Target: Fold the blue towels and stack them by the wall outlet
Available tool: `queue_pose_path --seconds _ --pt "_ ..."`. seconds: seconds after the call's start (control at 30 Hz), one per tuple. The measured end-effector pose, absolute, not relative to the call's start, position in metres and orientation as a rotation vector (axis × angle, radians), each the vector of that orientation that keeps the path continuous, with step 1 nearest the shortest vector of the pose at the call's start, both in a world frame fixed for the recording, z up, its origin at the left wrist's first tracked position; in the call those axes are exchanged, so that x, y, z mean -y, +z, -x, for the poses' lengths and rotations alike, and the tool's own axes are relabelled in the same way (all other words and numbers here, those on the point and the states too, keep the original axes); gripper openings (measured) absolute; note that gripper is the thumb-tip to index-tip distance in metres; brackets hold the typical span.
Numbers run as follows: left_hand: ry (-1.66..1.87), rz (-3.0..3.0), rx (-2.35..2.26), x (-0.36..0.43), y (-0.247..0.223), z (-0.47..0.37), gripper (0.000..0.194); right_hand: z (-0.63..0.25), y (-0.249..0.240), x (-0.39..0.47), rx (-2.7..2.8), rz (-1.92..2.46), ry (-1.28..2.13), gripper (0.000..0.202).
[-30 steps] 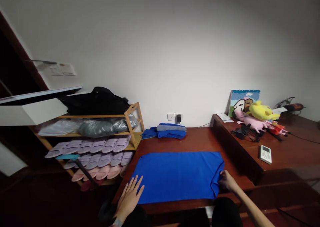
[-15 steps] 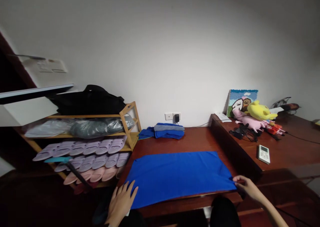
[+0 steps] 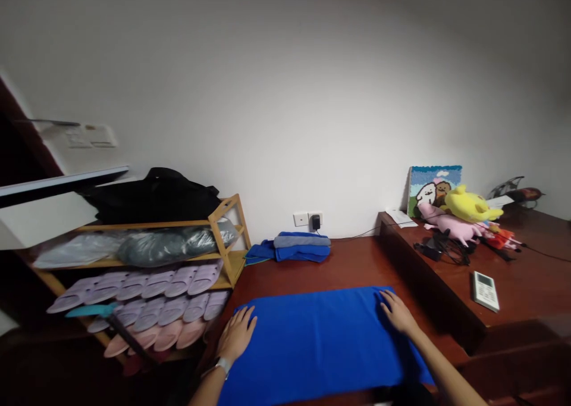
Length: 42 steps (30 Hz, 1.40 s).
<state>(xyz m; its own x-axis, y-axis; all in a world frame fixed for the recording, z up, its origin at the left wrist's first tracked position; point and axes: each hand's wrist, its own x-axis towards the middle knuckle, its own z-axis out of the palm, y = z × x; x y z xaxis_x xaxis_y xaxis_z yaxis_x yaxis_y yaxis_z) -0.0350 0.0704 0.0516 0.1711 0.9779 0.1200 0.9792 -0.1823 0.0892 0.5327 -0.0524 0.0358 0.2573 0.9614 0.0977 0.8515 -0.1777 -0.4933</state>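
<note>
A blue cloth (image 3: 321, 340) lies spread flat on the reddish-brown wooden table (image 3: 352, 257), with faint creases in it. My left hand (image 3: 238, 333) rests on its left edge near the far left corner, fingers stretched out and palm down. Toward the far right corner, my right hand (image 3: 397, 312) touches the cloth with its fingers extended and somewhat apart. Neither hand grips anything that I can see. The near edge of the cloth reaches the front of the table.
Folded blue and grey cloths (image 3: 294, 247) lie against the wall below an outlet with a black plug (image 3: 316, 221). On the left stands a wooden rack (image 3: 234, 254) of slippers. The raised desk (image 3: 530, 281) at right bears plush toys (image 3: 468, 206), cables and a white remote (image 3: 485, 291).
My left hand has moved farther up the cloth's left edge. My right hand has let go of the near right corner and moved to the far right one. The view has tilted up slightly.
</note>
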Motion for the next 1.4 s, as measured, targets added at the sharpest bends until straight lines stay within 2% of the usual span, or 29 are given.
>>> queue_pose_path --seconds 0.23,0.43,0.73,1.13,1.27,1.4 --pt "-0.317 2.369 1.993 -0.102 0.031 0.045 0.052 -0.542 0.001 0.007 1.687 2.341 0.314 0.069" --pt "-0.279 2.361 1.989 -0.126 0.03 0.05 0.061 -0.563 -0.021 -0.01 1.734 2.544 0.163 0.067" --pt "-0.369 2.492 1.932 -0.143 0.028 0.067 0.055 -0.581 -0.031 -0.01 1.732 2.577 0.181 0.072" --pt "-0.369 2.606 1.829 -0.127 0.008 0.083 0.064 -0.594 -0.033 -0.019 1.721 2.613 0.227 0.072" --pt "-0.4 2.596 1.901 -0.128 0.015 0.081 0.065 -0.561 -0.011 -0.036 1.766 2.617 0.093 0.069" --pt "-0.397 2.565 2.022 -0.135 0.023 0.076 0.059 -0.445 0.026 -0.064 2.005 2.273 -0.012 0.065"
